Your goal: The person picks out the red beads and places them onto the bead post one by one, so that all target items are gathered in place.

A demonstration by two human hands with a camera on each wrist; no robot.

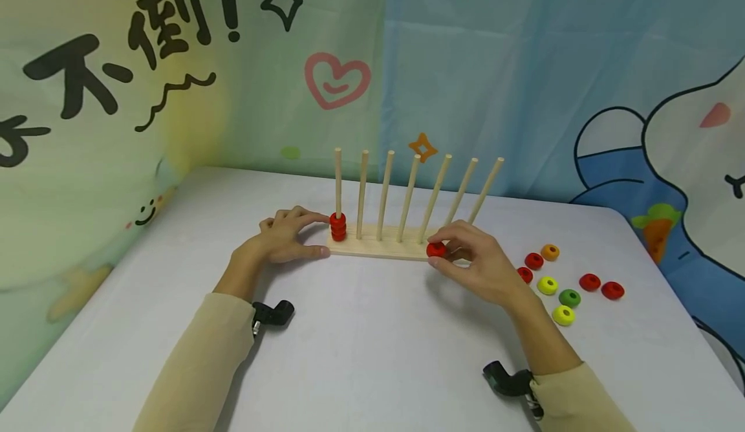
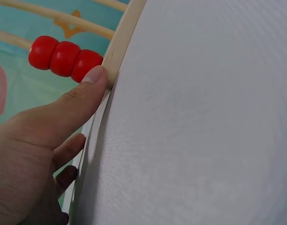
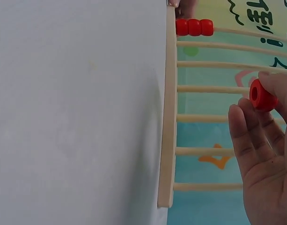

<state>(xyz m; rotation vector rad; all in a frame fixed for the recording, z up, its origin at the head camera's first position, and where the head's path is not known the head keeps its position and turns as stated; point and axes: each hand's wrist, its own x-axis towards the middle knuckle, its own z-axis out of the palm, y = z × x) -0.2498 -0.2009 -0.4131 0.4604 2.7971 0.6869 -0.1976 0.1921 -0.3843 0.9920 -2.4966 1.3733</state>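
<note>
A wooden rack (image 1: 378, 247) with several upright pegs stands toward the back of the table. Three red beads (image 1: 338, 227) are stacked on its leftmost peg. My left hand (image 1: 286, 237) rests at the rack's left end, its thumb touching the base beside the lowest bead in the left wrist view. Between thumb and finger, my right hand (image 1: 474, 260) pinches another red bead (image 3: 262, 95), held off the table in front of the rack's right part. The bead's hole shows in the right wrist view, and no peg passes through it.
Loose beads lie on the table right of my right hand: red (image 1: 590, 282), yellow (image 1: 563, 315), green (image 1: 570, 298) and orange (image 1: 550, 252). A printed cloth (image 1: 465, 63) hangs behind the table (image 1: 372, 341). Each wrist carries a small black camera mount (image 1: 507, 380).
</note>
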